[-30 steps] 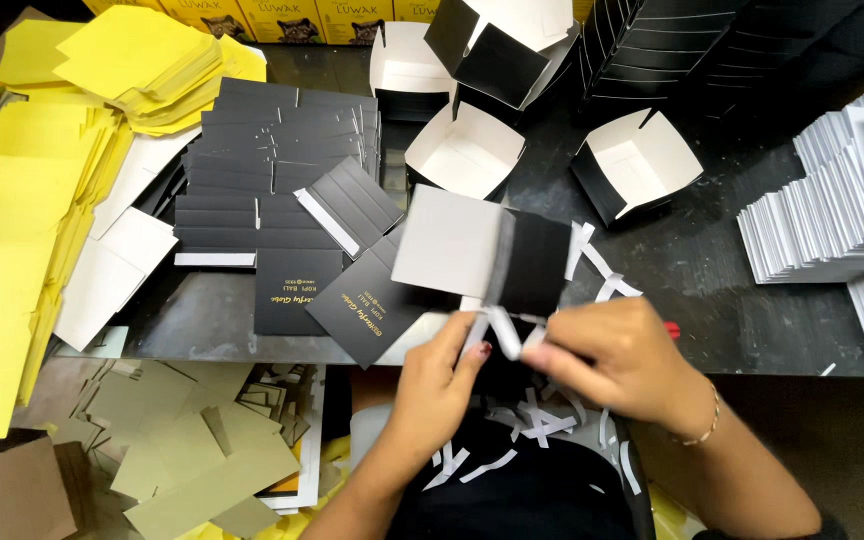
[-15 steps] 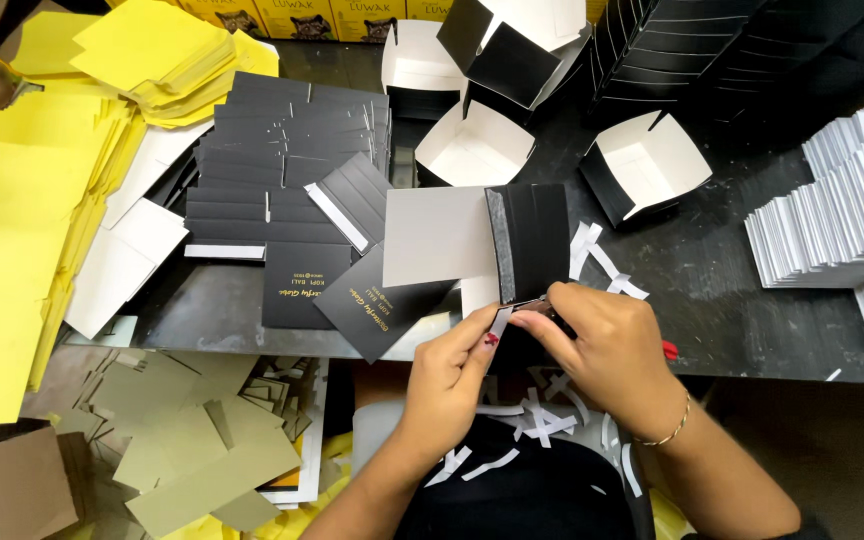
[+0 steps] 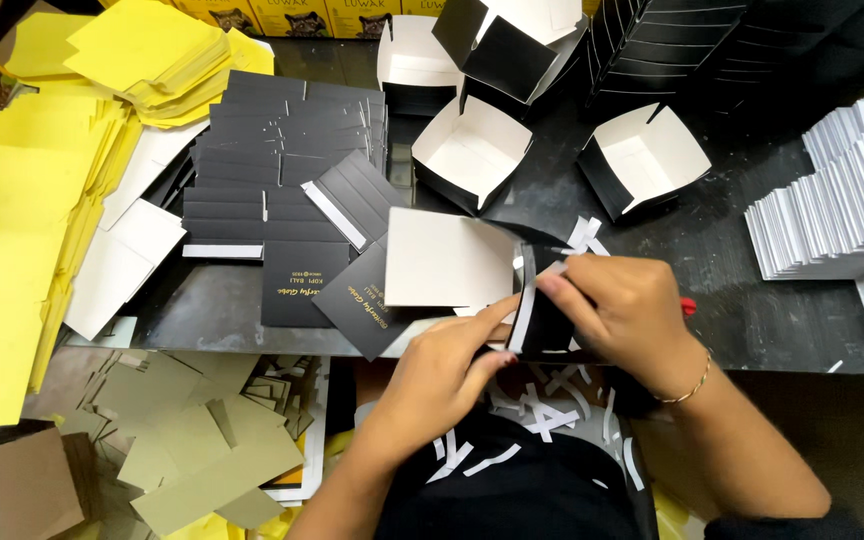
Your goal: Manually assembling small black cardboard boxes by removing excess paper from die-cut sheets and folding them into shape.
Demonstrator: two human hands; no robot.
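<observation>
At the near edge of the black worktable (image 3: 752, 300), just above your lap, both your hands work on one partly folded black cardboard box blank with a white inside (image 3: 452, 262). Your right hand (image 3: 624, 305) is curled over the blank's right end, its fingers closed on a black panel there, with a thin white strip showing along the fold beside your fingertips. Your left hand (image 3: 444, 372) comes up from below with the fingers half bent; the thumb and forefinger press against the lower edge of the same fold, so this hand steadies the blank rather than wraps it. The blank's white face points up and lies tilted over the table edge, touching both hands.

Just left of it sit a spread stack of flat black carton blanks (image 3: 282, 170) and, beyond those, loose yellow paper sheets (image 3: 22, 220). Behind the blank stand 3 open black boxes with white interiors (image 3: 472, 150), near one another. On the far right lies a fanned pile of white card pieces (image 3: 832, 210), well apart from your hands. Short white paper strips (image 3: 532, 420) are scattered on your dark lap, and olive-brown card offcuts (image 3: 182, 450) lie on the floor at lower left
</observation>
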